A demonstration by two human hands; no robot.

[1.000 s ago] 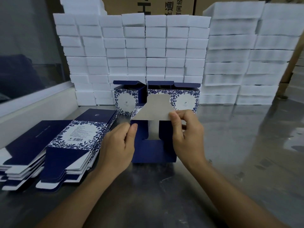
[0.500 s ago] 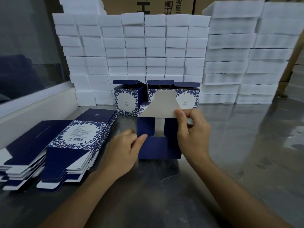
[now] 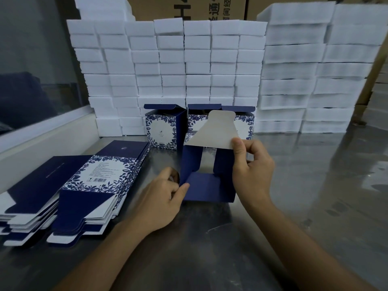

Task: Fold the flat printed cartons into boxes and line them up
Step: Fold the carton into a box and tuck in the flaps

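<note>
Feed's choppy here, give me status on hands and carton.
Left hand pinching carton lower-left flap. Right hand pinching raised grey flap. Carton's end half-folded. Two finished boxes behind; nothing blocking.

left hand (image 3: 161, 198): thumb-finger pinch grip | right hand (image 3: 252, 171): pinch grip, wrist raised

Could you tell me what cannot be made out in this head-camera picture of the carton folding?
- Left hand: fingertips hidden behind the carton.
- Folded boxes: the half-folded carton's grey flap covers part of the row.
- Flat cartons: label print too small to read; the far-left pile is cut by the frame edge.
- Right hand hides the carton's right wall.
</note>
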